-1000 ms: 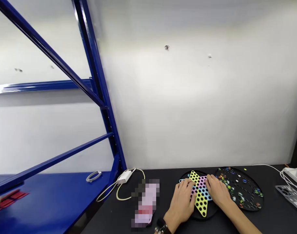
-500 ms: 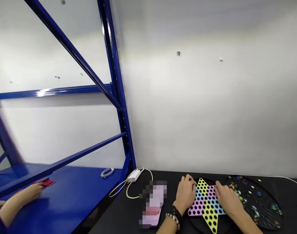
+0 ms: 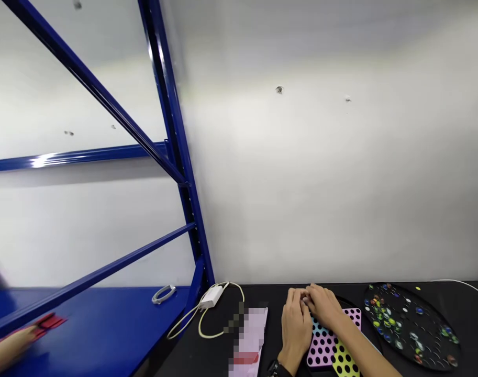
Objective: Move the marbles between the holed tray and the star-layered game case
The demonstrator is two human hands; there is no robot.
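Left hand and right hand bunch together at the top of a star-shaped checkers board, fingertips meeting at about 12 o'clock on it. Grip is closed-looking, but the fingers hide whatever is between them, so can't tell if anything is pinched. The board lies flat on a black table, its pink, blue and yellow points partly covered by the hands; the placement looks meant to keep it right under both hands. A round black tray sits at 3 o'clock from the board, just apart, with glass marbles spread on it, seemingly within easy reach. At 9 o'clock are a pixelated flat item, too blurred to name, and a white charger with its cable. Further off at 9 o'clock, a co-worker's hand is near a red item on a blue steel shelf.
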